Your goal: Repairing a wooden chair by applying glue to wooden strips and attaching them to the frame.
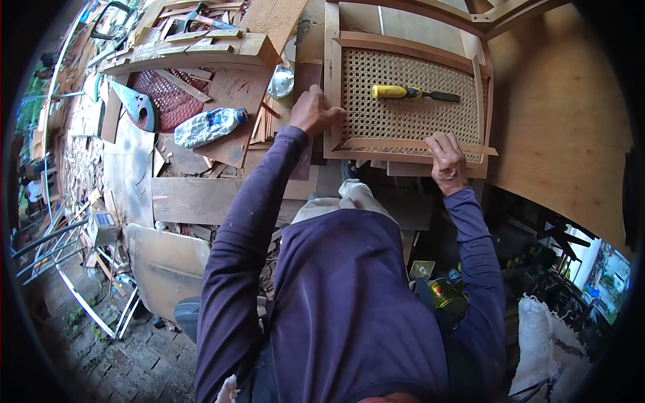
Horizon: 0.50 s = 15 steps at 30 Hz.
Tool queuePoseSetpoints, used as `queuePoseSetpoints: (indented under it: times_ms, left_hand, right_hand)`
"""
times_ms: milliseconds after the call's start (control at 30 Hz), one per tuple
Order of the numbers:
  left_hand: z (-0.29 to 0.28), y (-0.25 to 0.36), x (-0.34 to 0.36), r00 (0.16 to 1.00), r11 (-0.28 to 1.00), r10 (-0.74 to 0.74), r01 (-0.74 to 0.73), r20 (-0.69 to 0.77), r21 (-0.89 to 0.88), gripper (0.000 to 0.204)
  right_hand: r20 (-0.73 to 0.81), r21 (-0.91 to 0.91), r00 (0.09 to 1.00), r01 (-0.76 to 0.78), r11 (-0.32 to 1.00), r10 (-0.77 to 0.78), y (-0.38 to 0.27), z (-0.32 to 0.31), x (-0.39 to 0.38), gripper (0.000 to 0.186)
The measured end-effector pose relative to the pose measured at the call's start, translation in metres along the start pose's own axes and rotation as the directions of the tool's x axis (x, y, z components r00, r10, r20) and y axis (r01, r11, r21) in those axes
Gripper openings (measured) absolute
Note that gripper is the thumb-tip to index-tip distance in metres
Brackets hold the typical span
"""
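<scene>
A wooden frame (331, 87) with a woven cane panel (376, 121) lies ahead of me. My left hand (314, 113) is at the frame's left side, its thumb over the edge and its other fingers bent along the outside. Close to the near edge, my right hand (447, 163) has its fingers pinched at a thin wooden strip (480, 150) that runs along the cane's border; its right end sticks out past the frame. A chisel (403, 93) with a yellow and black handle rests on the cane, touched by neither hand.
Left of the frame are a crumpled plastic bottle (210, 127), a handsaw (138, 107), a red mesh (171, 94) and a thick wooden beam (195, 52). A hammer (201, 19) lies beyond the beam. A large plywood sheet (557, 114) stands at the right.
</scene>
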<state>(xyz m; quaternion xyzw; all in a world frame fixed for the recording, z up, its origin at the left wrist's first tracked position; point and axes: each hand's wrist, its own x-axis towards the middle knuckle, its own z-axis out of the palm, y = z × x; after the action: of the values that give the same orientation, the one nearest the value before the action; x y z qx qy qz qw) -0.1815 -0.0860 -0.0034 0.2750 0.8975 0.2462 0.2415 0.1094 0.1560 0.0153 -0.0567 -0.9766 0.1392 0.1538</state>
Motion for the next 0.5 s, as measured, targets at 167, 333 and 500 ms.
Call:
queuePoseSetpoints:
  times_ms: [167,333,500]
  left_hand:
    - [0.003,-0.010,0.002,0.999,0.998,0.045,-0.046,-0.023,-0.043,0.067]
    - [0.001,-0.007,0.001,1.000,0.995,0.019,-0.019,0.000,-0.095,0.064]
    - [0.003,-0.009,0.002,0.999,0.998,0.039,-0.040,-0.014,-0.048,0.065]
  right_hand:
    - [0.000,-0.003,1.000,0.012,1.000,-0.012,0.001,0.002,0.000,0.033]
    - [-0.009,0.015,0.999,0.041,0.999,-0.040,0.002,0.006,0.003,0.032]
    - [-0.006,0.027,0.999,0.033,0.999,-0.032,0.003,0.013,0.003,0.032]
